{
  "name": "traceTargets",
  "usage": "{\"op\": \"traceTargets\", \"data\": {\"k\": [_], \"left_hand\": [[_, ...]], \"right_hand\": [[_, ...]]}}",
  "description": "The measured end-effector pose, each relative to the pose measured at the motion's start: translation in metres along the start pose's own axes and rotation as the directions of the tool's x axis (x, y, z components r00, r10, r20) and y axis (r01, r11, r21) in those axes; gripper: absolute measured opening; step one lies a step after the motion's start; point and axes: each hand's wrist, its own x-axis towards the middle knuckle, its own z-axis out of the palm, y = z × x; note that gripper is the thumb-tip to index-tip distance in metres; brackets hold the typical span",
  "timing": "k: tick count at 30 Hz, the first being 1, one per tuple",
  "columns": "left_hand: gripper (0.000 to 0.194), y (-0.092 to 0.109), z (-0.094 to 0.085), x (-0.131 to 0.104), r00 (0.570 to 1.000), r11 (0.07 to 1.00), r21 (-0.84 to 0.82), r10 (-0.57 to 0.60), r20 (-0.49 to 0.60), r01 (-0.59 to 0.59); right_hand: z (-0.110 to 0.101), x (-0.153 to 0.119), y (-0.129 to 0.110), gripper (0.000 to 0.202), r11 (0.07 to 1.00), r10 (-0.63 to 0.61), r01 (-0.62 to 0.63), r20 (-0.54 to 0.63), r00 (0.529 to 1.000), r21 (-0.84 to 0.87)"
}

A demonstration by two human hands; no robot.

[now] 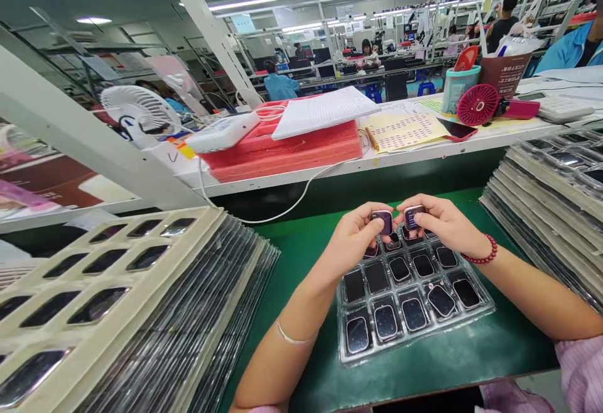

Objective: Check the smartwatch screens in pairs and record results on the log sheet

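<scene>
My left hand (360,234) pinches a small square watch face (382,220) with a dark screen, thumb on its front. Close beside it, my right hand (436,218) grips a second watch face (413,217), whose screen shows small light marks; the thumb rests on it. Both are held above the far edge of a clear plastic tray (419,335). Rows of similar dark-screened watch faces (386,322) lie in its compartments, one (441,300) sitting tilted. Two compartments at the left of the middle row look dark, without a light-rimmed face. My hands hide part of the back row.
Tall tray stacks stand at left (188,312) and right (551,205) on the green table (301,256). A shelf (396,151) behind holds red foam (292,155), papers, a phone (458,129), a pink fan (477,105) and a cup. A white cable hangs down. People sit beyond.
</scene>
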Motion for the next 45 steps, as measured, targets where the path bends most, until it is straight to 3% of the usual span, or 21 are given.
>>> {"op": "traceTargets", "data": {"k": [5,10,13,21,45], "left_hand": [[0.029,-0.0017,-0.0004,0.0015,1.000,1.000,0.009,0.026,0.001,-0.026],[0.043,-0.0041,-0.0009,0.0038,1.000,1.000,0.016,0.026,0.000,-0.026],[0.033,-0.0050,-0.0009,0.0038,0.998,0.998,0.018,0.057,-0.018,-0.057],[0.032,-0.0059,-0.0022,0.0037,0.997,0.997,0.027,0.069,-0.028,-0.069],[0.059,-0.0092,-0.0036,0.0033,0.995,0.994,0.057,0.099,-0.005,-0.098]], "right_hand": [[-0.0029,0.0025,-0.0014,0.026,0.997,0.042,-0.042,-0.002,0.999,-0.057],[-0.0044,0.0064,0.0017,0.049,0.999,0.023,-0.022,0.052,0.998,-0.033],[-0.0034,0.0065,0.0028,0.046,0.999,0.027,-0.024,0.086,0.996,-0.033],[-0.0024,0.0065,0.0021,0.045,0.998,0.015,-0.011,0.086,0.996,-0.056],[-0.0040,0.0040,-0.0030,0.048,0.997,-0.029,0.036,0.093,0.995,-0.072]]}}
